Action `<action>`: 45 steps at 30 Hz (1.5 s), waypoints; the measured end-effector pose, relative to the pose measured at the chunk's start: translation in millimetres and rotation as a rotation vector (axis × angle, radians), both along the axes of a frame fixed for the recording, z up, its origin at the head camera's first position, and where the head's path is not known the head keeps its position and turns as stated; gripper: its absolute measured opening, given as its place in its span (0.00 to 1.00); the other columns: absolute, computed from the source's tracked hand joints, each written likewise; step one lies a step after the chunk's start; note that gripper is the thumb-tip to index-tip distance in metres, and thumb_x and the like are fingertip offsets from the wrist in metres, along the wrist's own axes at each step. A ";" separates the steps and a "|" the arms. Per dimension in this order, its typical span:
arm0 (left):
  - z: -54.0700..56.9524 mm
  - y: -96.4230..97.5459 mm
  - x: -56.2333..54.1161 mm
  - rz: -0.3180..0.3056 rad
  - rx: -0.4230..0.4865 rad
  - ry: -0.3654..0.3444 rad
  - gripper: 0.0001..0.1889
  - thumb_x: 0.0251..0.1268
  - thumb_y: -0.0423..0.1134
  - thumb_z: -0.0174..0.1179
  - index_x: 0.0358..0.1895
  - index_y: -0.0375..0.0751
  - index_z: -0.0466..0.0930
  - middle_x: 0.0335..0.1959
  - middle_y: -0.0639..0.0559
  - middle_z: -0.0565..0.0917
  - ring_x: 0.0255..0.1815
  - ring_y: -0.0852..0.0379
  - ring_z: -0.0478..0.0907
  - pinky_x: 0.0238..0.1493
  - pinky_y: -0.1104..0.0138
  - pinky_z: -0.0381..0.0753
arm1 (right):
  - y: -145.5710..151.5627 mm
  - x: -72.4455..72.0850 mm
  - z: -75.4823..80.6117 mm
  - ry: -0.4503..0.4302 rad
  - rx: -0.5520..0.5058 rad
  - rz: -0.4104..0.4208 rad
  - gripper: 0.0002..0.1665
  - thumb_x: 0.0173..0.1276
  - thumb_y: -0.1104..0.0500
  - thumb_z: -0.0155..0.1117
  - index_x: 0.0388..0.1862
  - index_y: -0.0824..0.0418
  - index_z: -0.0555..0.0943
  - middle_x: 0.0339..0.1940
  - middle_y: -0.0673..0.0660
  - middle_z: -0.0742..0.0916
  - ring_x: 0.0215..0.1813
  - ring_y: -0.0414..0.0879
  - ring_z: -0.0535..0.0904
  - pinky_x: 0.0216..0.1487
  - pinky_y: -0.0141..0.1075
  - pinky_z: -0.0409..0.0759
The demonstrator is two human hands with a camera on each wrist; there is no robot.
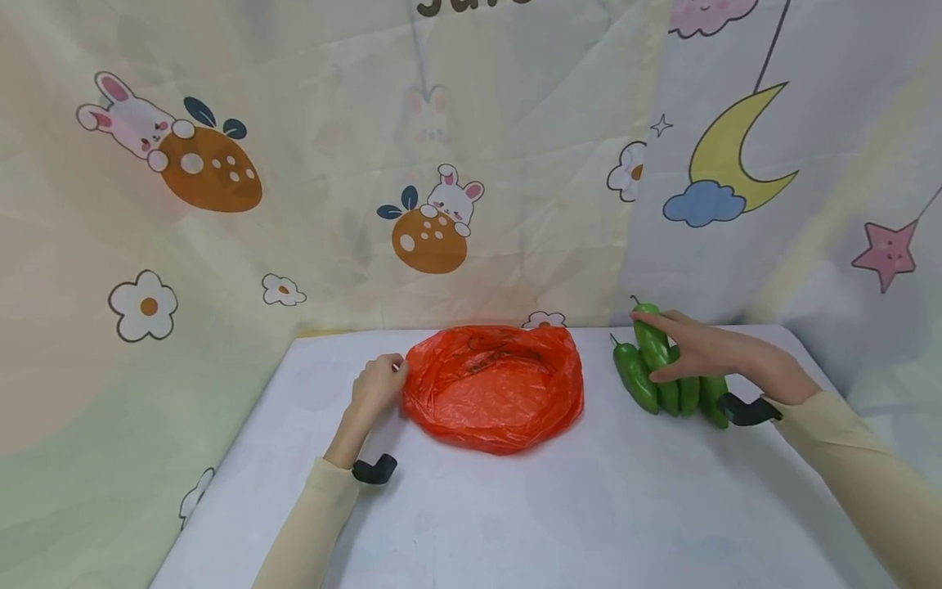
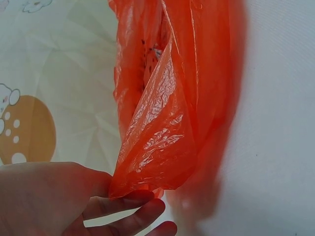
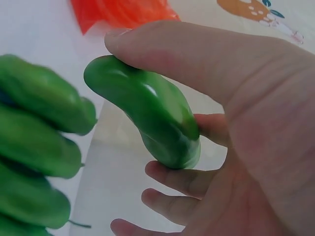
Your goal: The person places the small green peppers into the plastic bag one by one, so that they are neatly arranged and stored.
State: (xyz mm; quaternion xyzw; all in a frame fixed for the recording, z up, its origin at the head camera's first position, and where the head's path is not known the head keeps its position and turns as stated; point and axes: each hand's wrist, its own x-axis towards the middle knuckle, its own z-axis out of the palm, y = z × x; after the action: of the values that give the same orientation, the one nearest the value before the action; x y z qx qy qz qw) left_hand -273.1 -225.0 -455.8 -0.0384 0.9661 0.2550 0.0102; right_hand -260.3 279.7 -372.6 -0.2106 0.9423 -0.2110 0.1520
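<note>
A red plastic bag lies with its mouth spread wide in the middle of the table. At its left side, my left hand pinches the bag's edge between thumb and forefinger, as the left wrist view shows on the gathered plastic. My right hand holds a glossy green pepper between its thumb and fingers, raised above the other peppers, stem pointing away in the head view. Several more green peppers lie side by side beneath and beside that hand, partly hidden by it.
The white table has a printed cloth hanging behind it and along its sides. Dark straps sit at both wrists. A stretch of white tabletop lies between the bag and the peppers.
</note>
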 end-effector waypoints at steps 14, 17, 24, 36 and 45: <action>-2.2 0.2 -3.1 -0.006 0.002 0.007 0.17 0.74 0.44 0.51 0.48 0.36 0.84 0.33 0.45 0.85 0.29 0.53 0.77 0.28 0.66 0.77 | -28.8 -2.4 10.1 0.024 -0.007 0.032 0.60 0.57 0.42 0.77 0.81 0.52 0.53 0.71 0.74 0.64 0.61 0.62 0.70 0.48 0.52 0.83; -3.6 0.9 -4.7 -0.011 0.005 0.010 0.17 0.75 0.44 0.50 0.48 0.37 0.84 0.34 0.45 0.86 0.29 0.52 0.78 0.29 0.65 0.78 | -36.7 -3.6 12.7 0.034 -0.006 0.040 0.60 0.56 0.43 0.77 0.81 0.51 0.53 0.72 0.74 0.63 0.62 0.63 0.70 0.48 0.52 0.83; -5.2 1.7 -4.6 -0.001 0.022 0.003 0.17 0.74 0.44 0.50 0.47 0.37 0.85 0.32 0.45 0.85 0.28 0.52 0.77 0.26 0.67 0.76 | -58.4 -4.2 18.8 0.009 -0.025 0.055 0.60 0.57 0.46 0.77 0.82 0.49 0.53 0.74 0.73 0.62 0.65 0.64 0.69 0.51 0.53 0.84; -5.5 -0.4 -4.2 0.002 0.023 0.004 0.18 0.75 0.45 0.50 0.49 0.37 0.84 0.33 0.45 0.86 0.28 0.52 0.78 0.27 0.67 0.78 | -92.0 -5.5 25.9 0.022 -0.054 0.096 0.58 0.60 0.52 0.76 0.82 0.48 0.52 0.76 0.72 0.59 0.68 0.66 0.67 0.55 0.59 0.81; -2.0 -0.4 -4.2 0.013 0.021 -0.010 0.18 0.75 0.45 0.51 0.51 0.36 0.84 0.34 0.44 0.86 0.29 0.52 0.78 0.28 0.67 0.78 | -118.9 -11.2 27.1 0.015 -0.072 0.082 0.59 0.60 0.52 0.76 0.83 0.43 0.50 0.77 0.70 0.59 0.66 0.63 0.70 0.51 0.52 0.84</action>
State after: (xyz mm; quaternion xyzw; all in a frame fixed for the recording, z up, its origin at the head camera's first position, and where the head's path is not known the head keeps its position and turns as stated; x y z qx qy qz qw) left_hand -277.4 -225.3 -457.8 -0.0458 0.9631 0.2648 0.0137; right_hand -271.5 160.8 -345.5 -0.2560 0.9258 -0.2368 0.1460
